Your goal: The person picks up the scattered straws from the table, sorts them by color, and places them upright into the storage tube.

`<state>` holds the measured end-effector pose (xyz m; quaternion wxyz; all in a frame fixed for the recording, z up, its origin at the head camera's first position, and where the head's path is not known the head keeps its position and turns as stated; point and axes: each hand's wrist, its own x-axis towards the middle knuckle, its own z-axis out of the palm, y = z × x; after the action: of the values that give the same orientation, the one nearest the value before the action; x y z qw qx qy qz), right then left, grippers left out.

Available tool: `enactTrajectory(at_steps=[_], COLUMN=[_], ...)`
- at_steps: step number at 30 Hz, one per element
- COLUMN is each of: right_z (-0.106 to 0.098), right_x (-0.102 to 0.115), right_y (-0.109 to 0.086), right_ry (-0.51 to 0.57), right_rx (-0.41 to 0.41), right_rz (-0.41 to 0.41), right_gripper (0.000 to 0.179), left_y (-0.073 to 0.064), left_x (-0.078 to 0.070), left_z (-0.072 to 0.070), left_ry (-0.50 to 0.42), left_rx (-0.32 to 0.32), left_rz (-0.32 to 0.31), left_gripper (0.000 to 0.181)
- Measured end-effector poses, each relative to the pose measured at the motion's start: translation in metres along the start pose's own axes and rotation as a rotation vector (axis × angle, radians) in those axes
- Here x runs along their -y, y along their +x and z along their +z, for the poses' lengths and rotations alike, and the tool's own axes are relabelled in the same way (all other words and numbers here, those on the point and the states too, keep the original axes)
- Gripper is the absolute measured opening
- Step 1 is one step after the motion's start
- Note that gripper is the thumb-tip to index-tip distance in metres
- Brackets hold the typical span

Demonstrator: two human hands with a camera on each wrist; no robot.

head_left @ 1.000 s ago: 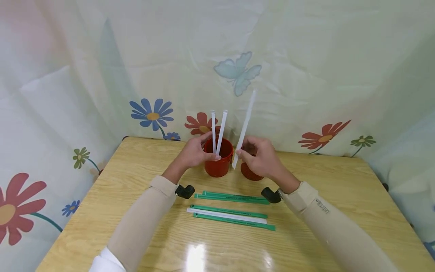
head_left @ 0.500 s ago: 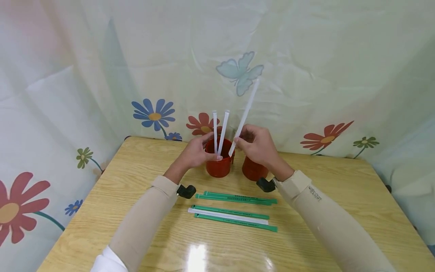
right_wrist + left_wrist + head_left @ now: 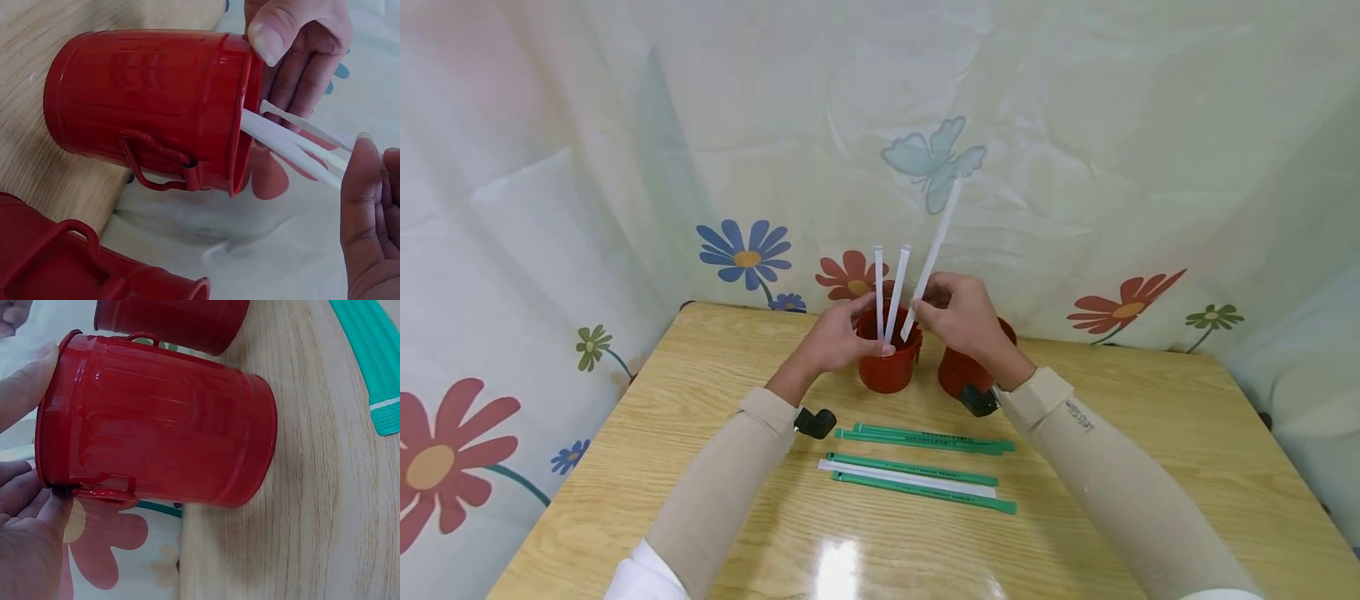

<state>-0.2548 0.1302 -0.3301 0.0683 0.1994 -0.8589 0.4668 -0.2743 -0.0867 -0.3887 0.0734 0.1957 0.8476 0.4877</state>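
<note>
My left hand (image 3: 833, 340) holds the left red bucket (image 3: 886, 375) at its rim, thumb at the near side and fingers round the back. This bucket stands upright on the table, and two white paper-wrapped straws (image 3: 896, 287) lean in it. Between thumb and fingers my right hand (image 3: 966, 317) pinches another white paper-wrapped straw (image 3: 936, 237), tilted, its lower end at the bucket's mouth. In the right wrist view the bucket's rim (image 3: 242, 125) shows with white straws crossing it; the right hand's thumb (image 3: 361, 206) is close by.
A second red bucket (image 3: 957, 373) stands to the right, partly behind the right hand and wrist. In front lie several green-wrapped straws (image 3: 925, 438) and one white straw (image 3: 917, 480) on the wooden table (image 3: 760, 533). A flowered cloth (image 3: 1045, 208) hangs behind.
My right hand has risen and moved left with its white straw, bringing the lower end from beside the left bucket to its mouth. The left hand keeps its hold on the rim.
</note>
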Motion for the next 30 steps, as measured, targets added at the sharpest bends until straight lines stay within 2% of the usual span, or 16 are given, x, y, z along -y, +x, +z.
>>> enactTrajectory(at_steps=[5,13,19,22,27,30], right_z=[0.003,0.009,0.012,0.015,0.016,0.014], right_x=[-0.003,-0.005,-0.006,-0.007,-0.006,-0.004], right_y=[0.004,0.008,0.009,0.008,0.006,0.004], right_ry=[-0.035,0.030,0.030,0.003,-0.106,-0.127], right_rx=[0.013,0.053,0.065,0.071,0.069,0.070], right_rz=[0.026,0.068,0.121,0.134,0.149,0.176], right_gripper=[0.012,0.018,0.018,0.018,0.021,0.024], left_y=[0.000,-0.001,0.000,0.000,0.000,0.001], left_x=[-0.001,-0.002,-0.002,-0.001,-0.001,-0.002], left_z=[-0.001,0.000,0.000,0.000,0.000,0.000], left_ry=[-0.005,0.009,0.017,0.033,0.042,0.035], left_rx=[0.009,0.002,0.006,0.003,0.001,0.004], left_rz=[0.011,-0.001,0.034,0.032,0.026,0.036], left_gripper=[0.093,0.090,0.089,0.088,0.090,0.089])
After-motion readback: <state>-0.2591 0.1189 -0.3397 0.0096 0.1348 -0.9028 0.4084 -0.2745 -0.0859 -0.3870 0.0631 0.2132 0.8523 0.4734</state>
